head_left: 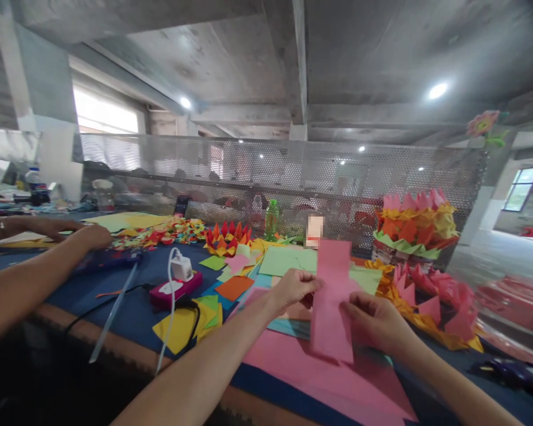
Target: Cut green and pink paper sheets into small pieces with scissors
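A long pink paper strip stands nearly upright between my hands. My left hand pinches its left edge, and my right hand grips its right edge, lower down. Beneath the strip lies a large pink paper sheet near the table's front edge. Light green paper and blue paper are spread just behind my left hand. Right of my right hand sits a ring of folded pink and yellow paper petals.
At left a co-worker's arms reach over the table. A magenta power strip carries a white charger and cables. Behind stand a green bottle, a red-orange paper flower and a tiered paper stack. A perforated metal screen borders the back.
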Available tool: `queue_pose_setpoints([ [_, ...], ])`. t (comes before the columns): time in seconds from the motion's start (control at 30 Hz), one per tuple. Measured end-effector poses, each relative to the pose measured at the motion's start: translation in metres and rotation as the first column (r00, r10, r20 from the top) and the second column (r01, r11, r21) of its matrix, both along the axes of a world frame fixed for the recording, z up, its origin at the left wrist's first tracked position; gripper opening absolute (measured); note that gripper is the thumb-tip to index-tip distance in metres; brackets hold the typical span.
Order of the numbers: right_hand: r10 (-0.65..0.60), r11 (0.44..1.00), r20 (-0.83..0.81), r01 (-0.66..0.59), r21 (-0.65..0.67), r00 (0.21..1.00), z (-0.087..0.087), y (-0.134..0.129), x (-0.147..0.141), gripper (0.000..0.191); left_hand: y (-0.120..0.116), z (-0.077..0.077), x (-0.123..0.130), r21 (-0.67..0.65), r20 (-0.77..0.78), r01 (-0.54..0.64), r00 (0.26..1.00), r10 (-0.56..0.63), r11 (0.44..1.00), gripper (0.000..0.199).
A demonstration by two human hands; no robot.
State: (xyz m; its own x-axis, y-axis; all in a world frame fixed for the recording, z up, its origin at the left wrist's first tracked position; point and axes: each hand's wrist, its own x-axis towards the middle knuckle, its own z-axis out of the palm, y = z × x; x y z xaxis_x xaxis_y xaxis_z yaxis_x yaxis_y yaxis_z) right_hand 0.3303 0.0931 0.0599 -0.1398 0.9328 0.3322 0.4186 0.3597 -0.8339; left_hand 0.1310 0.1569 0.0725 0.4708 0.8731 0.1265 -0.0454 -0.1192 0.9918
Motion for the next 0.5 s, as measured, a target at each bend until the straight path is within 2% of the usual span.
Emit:
queue_pose_setpoints([
  [0.1,-0.163,0.987,-0.179,0.163,-0.012,0.97,0.007,0.005,0.009,0.035,0.012,0.008,-0.01,0.032,-0.006,-0.14,0.99,0.14,0.99,0.036],
  [0.23,-0.255,0.967,-0.236,0.248,-0.06,0.938,0.01,0.009,0.019,0.032,0.032,0.009,-0.024,0.155,-0.045,-0.298,0.95,0.308,0.942,0.019],
  [0.37,-0.297,0.954,-0.263,0.279,-0.106,0.918,0.006,0.012,0.025,0.031,0.038,-0.003,-0.027,0.306,-0.114,-0.323,0.922,0.371,0.896,0.008],
  [0.5,-0.302,0.953,-0.282,0.278,-0.123,0.911,0.004,0.011,0.028,0.028,0.026,-0.016,-0.017,0.399,-0.117,-0.323,0.91,0.398,0.858,0.006],
])
